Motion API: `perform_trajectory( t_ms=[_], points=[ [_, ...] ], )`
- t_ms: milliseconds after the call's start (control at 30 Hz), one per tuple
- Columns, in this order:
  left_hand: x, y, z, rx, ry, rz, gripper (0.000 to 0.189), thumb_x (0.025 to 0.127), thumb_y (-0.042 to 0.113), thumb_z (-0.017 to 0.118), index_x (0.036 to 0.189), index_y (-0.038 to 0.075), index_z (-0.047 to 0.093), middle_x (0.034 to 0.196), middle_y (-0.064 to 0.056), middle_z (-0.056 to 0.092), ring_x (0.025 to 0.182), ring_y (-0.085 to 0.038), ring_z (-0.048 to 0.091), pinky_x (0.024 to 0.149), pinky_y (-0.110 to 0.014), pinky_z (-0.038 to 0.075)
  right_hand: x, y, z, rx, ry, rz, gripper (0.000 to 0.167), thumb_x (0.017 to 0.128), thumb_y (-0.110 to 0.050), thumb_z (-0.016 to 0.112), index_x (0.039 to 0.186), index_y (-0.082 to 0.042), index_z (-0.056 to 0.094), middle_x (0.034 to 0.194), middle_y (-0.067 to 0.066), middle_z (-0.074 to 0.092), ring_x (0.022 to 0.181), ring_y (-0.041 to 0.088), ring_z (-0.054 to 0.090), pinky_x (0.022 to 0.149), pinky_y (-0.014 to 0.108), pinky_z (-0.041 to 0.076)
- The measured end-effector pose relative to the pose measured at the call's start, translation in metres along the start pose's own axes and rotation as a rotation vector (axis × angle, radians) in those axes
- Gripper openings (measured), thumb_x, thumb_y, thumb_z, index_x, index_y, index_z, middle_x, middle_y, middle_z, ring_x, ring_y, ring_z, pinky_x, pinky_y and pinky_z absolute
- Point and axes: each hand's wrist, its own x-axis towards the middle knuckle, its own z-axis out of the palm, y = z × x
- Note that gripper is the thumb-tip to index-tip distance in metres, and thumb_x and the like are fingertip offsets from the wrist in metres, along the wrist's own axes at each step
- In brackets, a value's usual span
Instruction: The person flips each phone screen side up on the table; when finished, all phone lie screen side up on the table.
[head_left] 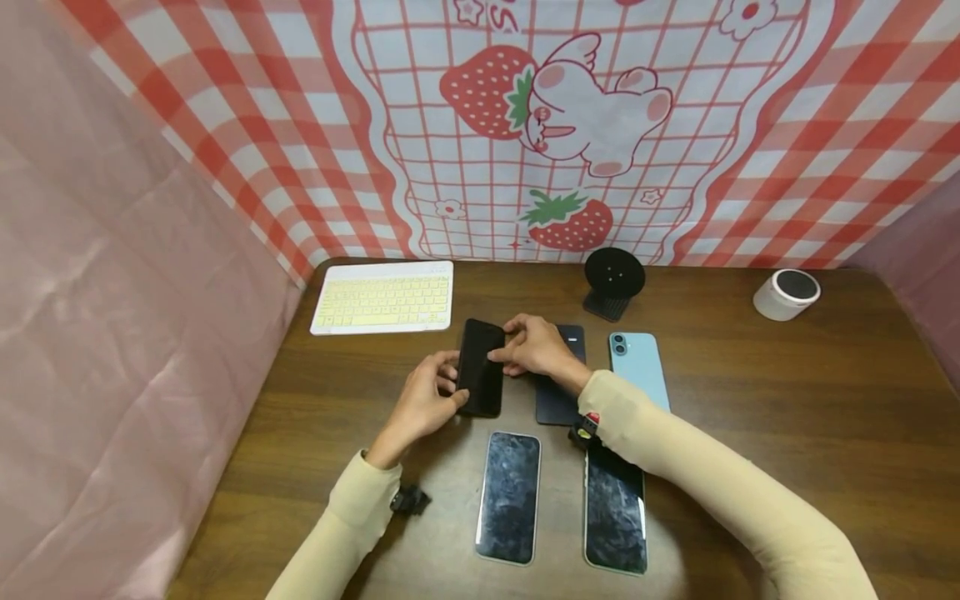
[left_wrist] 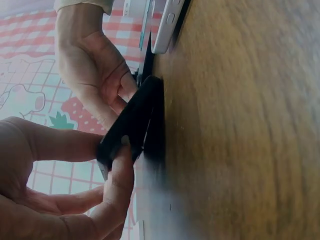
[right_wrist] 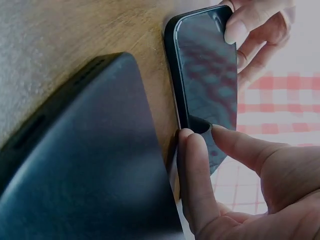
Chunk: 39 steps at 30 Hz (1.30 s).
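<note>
A black smartphone is between both hands, its glossy screen facing up. My left hand grips its left edge near the lower corner, thumb on the front rim. At the upper right side my right hand pinches the edge, its thumb over the screen and fingertips along the side. In the left wrist view the smartphone is tilted, with the left-hand side raised off the table. The dark area under it is too dim to make out. Beneath the right wrist lies a dark blue phone, partly hidden.
A light blue phone lies back up to the right. Two phones lie screen up nearer me. A white keyboard, a black round stand and a white cylinder stand along the back by the checked cloth.
</note>
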Motion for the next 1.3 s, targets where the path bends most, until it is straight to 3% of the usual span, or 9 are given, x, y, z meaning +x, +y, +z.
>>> perform_trajectory(
  t_ms=[367, 800, 1300],
  points=[
    [0.0029, -0.0037, -0.0014, 0.059, -0.03, -0.038, 0.057, 0.083, -0.004, 0.076, 0.138, -0.006, 0.06, 0.105, -0.018, 0.065, 0.089, -0.023, 0.068, 0.081, -0.032, 0.056, -0.0016, 0.0012, 0.0024, -0.021, 0.016, -0.031, 0.06, 0.083, -0.005, 0.086, 0.136, 0.001, 0.057, 0.089, 0.011, 0.07, 0.058, 0.012, 0.071, 0.059, 0.03, 0.062],
    [0.0064, -0.0067, 0.0001, 0.144, -0.074, -0.055, 0.056, 0.086, 0.0, 0.076, 0.139, -0.007, 0.059, 0.107, -0.018, 0.064, 0.095, -0.027, 0.069, 0.088, -0.043, 0.057, 0.0004, 0.0016, 0.0038, -0.014, 0.014, -0.029, 0.063, 0.081, 0.0, 0.086, 0.137, 0.0, 0.057, 0.09, 0.01, 0.066, 0.058, 0.012, 0.071, 0.061, 0.031, 0.063],
    [0.0099, -0.0046, 0.0008, 0.191, -0.073, 0.0, 0.063, 0.081, -0.002, 0.079, 0.14, -0.01, 0.058, 0.111, -0.022, 0.064, 0.095, -0.031, 0.07, 0.089, -0.045, 0.058, -0.0015, 0.0019, 0.0025, -0.027, 0.02, -0.019, 0.063, 0.081, 0.0, 0.086, 0.136, -0.001, 0.056, 0.093, 0.012, 0.064, 0.061, 0.015, 0.072, 0.061, 0.032, 0.063]
  ],
)
